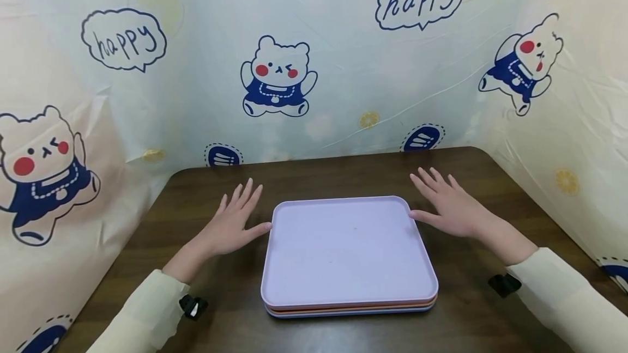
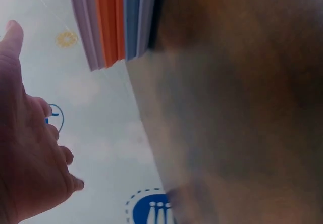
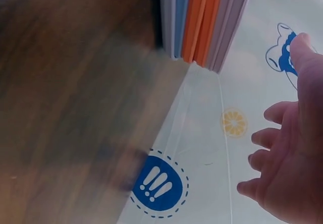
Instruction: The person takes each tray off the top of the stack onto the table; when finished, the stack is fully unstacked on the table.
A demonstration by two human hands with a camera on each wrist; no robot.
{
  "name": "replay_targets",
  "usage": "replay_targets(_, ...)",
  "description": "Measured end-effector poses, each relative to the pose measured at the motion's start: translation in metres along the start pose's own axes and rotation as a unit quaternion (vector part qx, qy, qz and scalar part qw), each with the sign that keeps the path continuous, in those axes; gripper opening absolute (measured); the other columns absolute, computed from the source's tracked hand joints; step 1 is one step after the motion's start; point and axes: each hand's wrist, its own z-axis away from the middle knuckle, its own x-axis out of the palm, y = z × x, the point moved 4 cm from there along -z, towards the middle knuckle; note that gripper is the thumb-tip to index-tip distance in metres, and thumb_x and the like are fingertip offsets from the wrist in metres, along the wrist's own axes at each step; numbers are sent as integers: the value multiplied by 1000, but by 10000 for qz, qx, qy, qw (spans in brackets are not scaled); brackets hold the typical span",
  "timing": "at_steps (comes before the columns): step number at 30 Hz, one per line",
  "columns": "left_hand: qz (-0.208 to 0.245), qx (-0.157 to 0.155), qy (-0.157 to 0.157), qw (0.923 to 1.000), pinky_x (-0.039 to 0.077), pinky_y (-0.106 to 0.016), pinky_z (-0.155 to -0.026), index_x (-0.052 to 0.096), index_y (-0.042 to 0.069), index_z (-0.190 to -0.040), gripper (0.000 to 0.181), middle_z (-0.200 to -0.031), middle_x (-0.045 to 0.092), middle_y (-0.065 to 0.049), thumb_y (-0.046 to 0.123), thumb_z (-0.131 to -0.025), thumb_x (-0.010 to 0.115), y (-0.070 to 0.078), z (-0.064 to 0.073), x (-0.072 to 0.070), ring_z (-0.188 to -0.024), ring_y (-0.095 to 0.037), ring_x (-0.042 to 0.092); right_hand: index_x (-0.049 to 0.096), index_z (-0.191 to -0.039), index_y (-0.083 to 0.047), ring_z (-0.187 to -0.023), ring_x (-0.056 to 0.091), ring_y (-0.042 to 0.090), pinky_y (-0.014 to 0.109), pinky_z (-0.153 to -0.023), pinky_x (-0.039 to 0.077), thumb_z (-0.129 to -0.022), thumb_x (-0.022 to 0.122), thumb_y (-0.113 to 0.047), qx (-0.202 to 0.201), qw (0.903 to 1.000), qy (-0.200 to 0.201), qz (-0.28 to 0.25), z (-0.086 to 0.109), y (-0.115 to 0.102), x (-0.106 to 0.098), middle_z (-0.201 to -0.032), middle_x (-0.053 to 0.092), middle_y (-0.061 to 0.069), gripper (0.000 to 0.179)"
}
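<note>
A stack of rectangular trays (image 1: 349,255) lies on the table, a lilac one on top, with orange and blue edges showing beneath it. Left of the stack, my left hand (image 1: 233,225) is spread with straight fingers, its thumb tip right at the top tray's left rim. On the other side my right hand (image 1: 453,206) is also spread, thumb tip close to the right rim near the far corner. Neither hand holds anything. Both wrist views show the layered lilac, orange and blue tray edges (image 2: 110,22) beside the hands, the right one (image 3: 202,22) likewise.
The dark wooden table (image 1: 314,176) has rounded far corners. A pale curtain (image 1: 343,80) printed with bears and "happy" bubbles hangs behind and along both sides. A small black device (image 1: 193,306) sits at the left cuff, another black device (image 1: 504,285) at the right cuff.
</note>
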Motion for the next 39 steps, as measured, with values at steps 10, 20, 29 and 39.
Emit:
replay_targets(10, 1785, -37, -196, 9837, 18, -58, -111, 11, 8, -156, 75, -160, 10, -15, 45, -101, 46, 1, 20, 20, -144, -36, 16, 26, -151, 1, -137, 31, 43, 60, -106, 28, -96, 51, -53, 8, 9949, -138, -998, 20, 3, 13, -153, 29, 23, 81)
replay_targets(20, 3660, -495, -270, 9289, 37, -50, -103, 22, 1, -153, 67, -153, 30, -23, 31, -101, 53, -2, 29, 42, -136, -40, 34, 39, -145, 4, -112, 58, 35, 50, -88, 51, -96, 61, -36, 297, 9673, 37, -2518, 26, 7, 31, -128, 58, 22, 68)
replay_targets(29, 5714, -1078, -785, 8097, 45, -38, -98, 12, 5, -155, 69, -158, 18, -21, 18, -101, 53, -2, 38, 58, -134, -34, 41, 34, -146, 7, -99, 58, 28, 33, -79, 56, -95, 65, -25, 701, 9097, -397, -4074, 28, 7, 49, -121, 56, 22, 67)
replay_targets(39, 6255, -933, -1021, 7679, 43, -36, -100, 17, 8, -155, 68, -160, 12, -17, 14, -99, 56, -1, 39, 63, -134, -29, 41, 35, -147, 4, -99, 57, 27, 31, -81, 55, -93, 68, -24, 871, 8963, -548, -4313, 29, 7, 56, -121, 56, 20, 70)
